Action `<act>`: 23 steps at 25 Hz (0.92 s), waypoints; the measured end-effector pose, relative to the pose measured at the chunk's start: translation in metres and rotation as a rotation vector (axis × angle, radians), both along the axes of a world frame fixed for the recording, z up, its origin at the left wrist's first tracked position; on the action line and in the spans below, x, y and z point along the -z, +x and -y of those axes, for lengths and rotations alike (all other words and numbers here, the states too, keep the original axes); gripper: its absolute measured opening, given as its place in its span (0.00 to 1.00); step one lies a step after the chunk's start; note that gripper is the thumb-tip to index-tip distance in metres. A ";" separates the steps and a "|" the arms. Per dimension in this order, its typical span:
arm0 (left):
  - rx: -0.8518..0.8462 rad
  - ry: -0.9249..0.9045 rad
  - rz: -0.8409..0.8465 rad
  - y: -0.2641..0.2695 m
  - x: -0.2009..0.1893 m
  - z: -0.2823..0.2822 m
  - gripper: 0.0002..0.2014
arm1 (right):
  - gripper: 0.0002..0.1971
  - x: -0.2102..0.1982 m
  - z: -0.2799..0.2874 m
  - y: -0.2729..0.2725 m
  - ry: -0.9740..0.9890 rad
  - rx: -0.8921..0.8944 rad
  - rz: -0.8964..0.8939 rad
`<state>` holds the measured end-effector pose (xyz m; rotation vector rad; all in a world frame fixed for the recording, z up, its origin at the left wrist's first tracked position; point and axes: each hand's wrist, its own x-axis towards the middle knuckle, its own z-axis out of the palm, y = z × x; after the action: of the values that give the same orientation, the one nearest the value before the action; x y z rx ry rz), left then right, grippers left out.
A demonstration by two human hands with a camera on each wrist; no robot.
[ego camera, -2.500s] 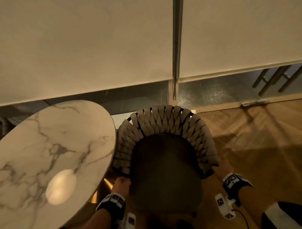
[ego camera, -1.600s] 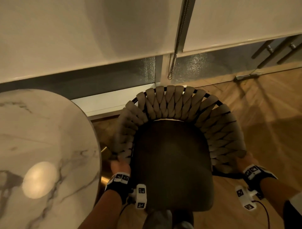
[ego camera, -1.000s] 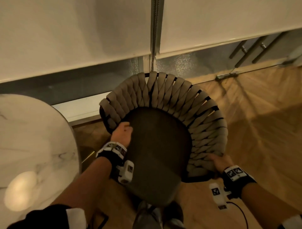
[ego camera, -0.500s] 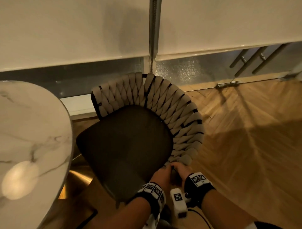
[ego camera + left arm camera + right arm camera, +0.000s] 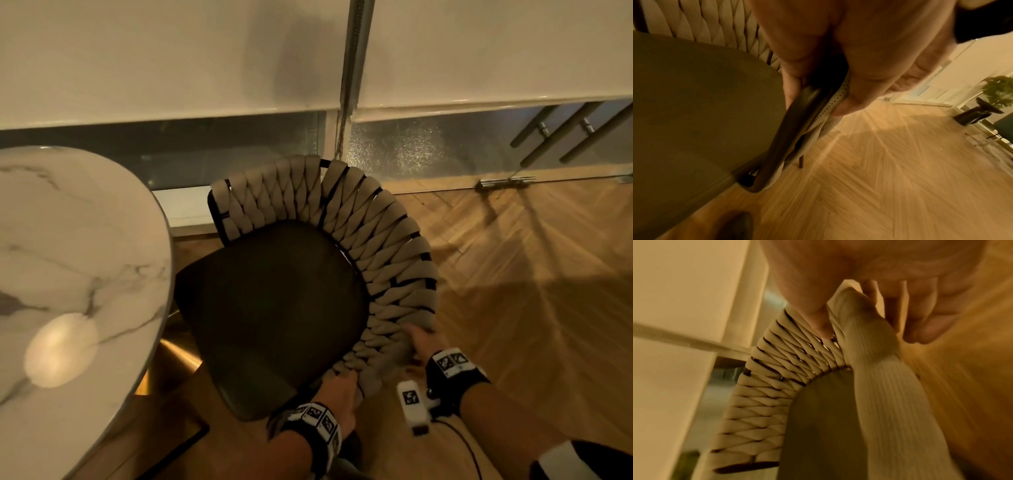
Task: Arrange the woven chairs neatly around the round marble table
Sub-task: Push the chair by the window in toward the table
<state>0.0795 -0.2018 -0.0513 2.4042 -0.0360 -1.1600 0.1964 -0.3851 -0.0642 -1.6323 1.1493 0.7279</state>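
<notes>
A woven chair [image 5: 359, 246] with beige braided straps and a dark seat cushion [image 5: 274, 308] stands to the right of the round marble table [image 5: 78, 246], its seat's open side turned toward the table. My left hand [image 5: 339, 394] grips the near end of the chair's dark frame [image 5: 797, 113], fingers curled round it and a strap. My right hand [image 5: 419, 342] holds the woven rim [image 5: 859, 331] a little farther along, thumb inside, fingers outside. The chair's legs are mostly hidden beneath the seat.
A wall with roller blinds [image 5: 171, 58] and low glass panels [image 5: 411, 150] runs close behind the chair. Herringbone wood floor [image 5: 531, 291] spreads to the right. The table's brass base [image 5: 171, 356] shows below its edge. A potted plant [image 5: 996, 92] stands far off.
The chair has turned so its open front faces the table. My left hand left the far armrest and took the near end beside my right hand, which has since slid farther along the rim.
</notes>
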 end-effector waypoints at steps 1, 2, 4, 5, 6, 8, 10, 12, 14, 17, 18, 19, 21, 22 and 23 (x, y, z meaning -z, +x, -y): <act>0.001 -0.002 -0.030 -0.005 0.000 -0.005 0.33 | 0.43 0.006 0.008 0.019 -0.078 -0.077 0.073; 0.008 -0.006 -0.052 -0.007 0.001 -0.010 0.34 | 0.47 0.011 0.012 0.036 -0.148 -0.161 0.136; 0.027 -0.018 -0.094 -0.009 -0.001 -0.019 0.35 | 0.47 0.031 0.017 0.063 -0.268 -0.339 0.184; 0.032 -0.031 -0.112 -0.009 -0.002 -0.021 0.35 | 0.44 0.046 0.022 0.073 -0.294 -0.426 0.184; 0.035 -0.039 -0.126 -0.008 -0.003 -0.023 0.35 | 0.40 0.056 0.025 0.077 -0.301 -0.498 0.179; 0.049 -0.035 -0.119 -0.008 -0.004 -0.026 0.34 | 0.35 0.044 0.018 0.077 -0.257 -0.568 0.187; 0.067 -0.025 -0.112 -0.008 -0.006 -0.028 0.32 | 0.28 0.031 0.017 0.070 -0.205 -0.578 0.229; 0.093 -0.020 -0.111 -0.005 -0.004 -0.034 0.31 | 0.24 0.027 0.021 0.065 -0.208 -0.566 0.253; 0.112 0.003 -0.076 0.000 -0.001 -0.045 0.30 | 0.23 0.019 0.019 0.057 -0.201 -0.487 0.262; 0.127 0.044 -0.051 0.014 0.002 -0.065 0.33 | 0.14 0.011 0.011 0.046 -0.177 -0.380 0.283; 0.125 0.053 -0.043 0.020 0.001 -0.071 0.34 | 0.12 0.012 0.009 0.043 -0.171 -0.347 0.280; 0.116 0.060 -0.031 0.026 0.001 -0.077 0.34 | 0.10 0.012 0.007 0.042 -0.172 -0.322 0.276; 0.086 0.073 -0.003 0.037 0.003 -0.090 0.33 | 0.07 0.018 0.004 0.042 -0.202 -0.288 0.250; 0.072 0.079 0.009 0.042 0.003 -0.096 0.33 | 0.06 0.021 0.002 0.042 -0.215 -0.268 0.234; 0.061 0.084 0.020 0.047 0.005 -0.102 0.32 | 0.05 0.023 -0.002 0.042 -0.213 -0.243 0.227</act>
<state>0.1261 -0.0995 -0.0563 2.5043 -0.0692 -1.1873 0.2379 -0.3831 -0.0873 -2.0028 0.8988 0.5671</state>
